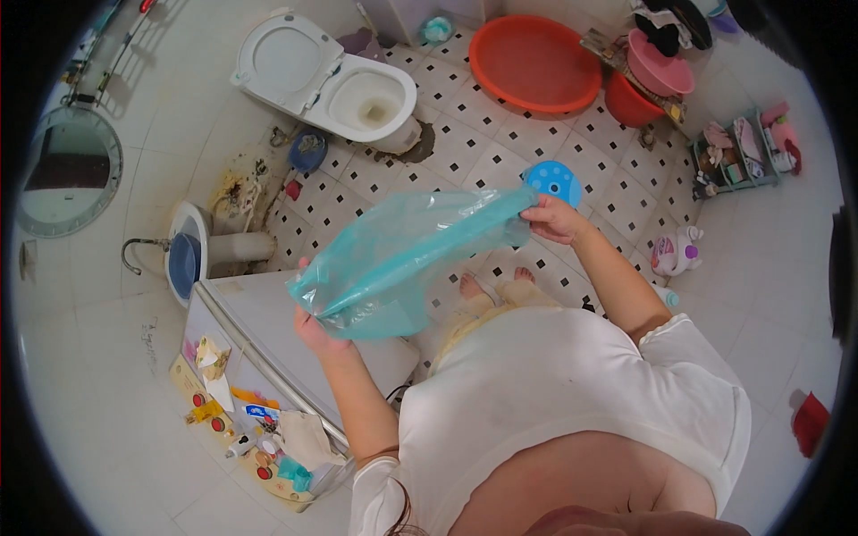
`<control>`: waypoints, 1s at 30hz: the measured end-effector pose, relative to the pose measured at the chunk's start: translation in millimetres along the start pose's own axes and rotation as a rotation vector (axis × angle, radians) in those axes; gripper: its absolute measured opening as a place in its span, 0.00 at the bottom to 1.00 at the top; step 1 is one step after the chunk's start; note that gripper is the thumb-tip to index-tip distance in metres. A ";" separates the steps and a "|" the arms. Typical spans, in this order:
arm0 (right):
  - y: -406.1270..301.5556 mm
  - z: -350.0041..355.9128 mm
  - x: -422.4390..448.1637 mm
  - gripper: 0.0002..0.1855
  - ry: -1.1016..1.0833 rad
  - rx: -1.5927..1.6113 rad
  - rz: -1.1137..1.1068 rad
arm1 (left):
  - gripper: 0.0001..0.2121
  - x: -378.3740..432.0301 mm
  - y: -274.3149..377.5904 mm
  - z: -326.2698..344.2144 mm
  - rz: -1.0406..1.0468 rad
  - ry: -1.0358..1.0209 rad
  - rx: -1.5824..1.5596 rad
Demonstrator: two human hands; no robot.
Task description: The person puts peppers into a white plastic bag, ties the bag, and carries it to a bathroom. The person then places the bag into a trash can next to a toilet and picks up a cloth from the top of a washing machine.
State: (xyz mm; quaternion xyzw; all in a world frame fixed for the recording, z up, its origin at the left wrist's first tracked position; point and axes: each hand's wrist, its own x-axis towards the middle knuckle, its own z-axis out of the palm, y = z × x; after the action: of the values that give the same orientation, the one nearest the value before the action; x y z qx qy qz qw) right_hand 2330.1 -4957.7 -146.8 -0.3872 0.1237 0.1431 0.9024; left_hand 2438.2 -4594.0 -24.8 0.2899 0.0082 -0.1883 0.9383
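Note:
A thin translucent teal plastic bag (395, 258) is stretched out between my hands, above the tiled floor. My left hand (318, 328) grips its gathered end at the left, over the white washing machine. At the bag's other end, my right hand (553, 220) pinches the edge between thumb and fingers. Beyond my right hand, a round blue object (554, 181) with light dots lies on the floor. My bare feet show below the bag.
An open white toilet (372, 100) stands ahead, with a small blue bin (308, 151) beside it. A large red basin (535, 63) is at the back. The washing machine (268, 321) and sink (204, 221) are left; a detergent jug (676, 251) and storage rack (734, 154) are right.

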 end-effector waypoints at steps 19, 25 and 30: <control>-29.4 -24.2 -36.0 0.14 0.339 -0.079 0.014 | 0.19 22.3 -22.2 -16.6 0.190 0.289 0.168; -22.9 -37.6 -54.0 0.15 0.185 0.269 0.235 | 0.19 17.0 -37.0 -10.7 0.212 0.138 0.073; -3.4 -37.3 -67.0 0.14 0.079 0.443 0.397 | 0.18 20.3 -42.4 -15.2 0.246 0.069 0.002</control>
State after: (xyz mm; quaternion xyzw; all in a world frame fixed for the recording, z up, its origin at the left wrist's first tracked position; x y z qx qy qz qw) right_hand 2264.9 -4998.1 -147.1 -0.1543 0.2603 0.2709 0.9138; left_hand 2443.3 -4625.0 -62.9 0.2961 0.0046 -0.0617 0.9532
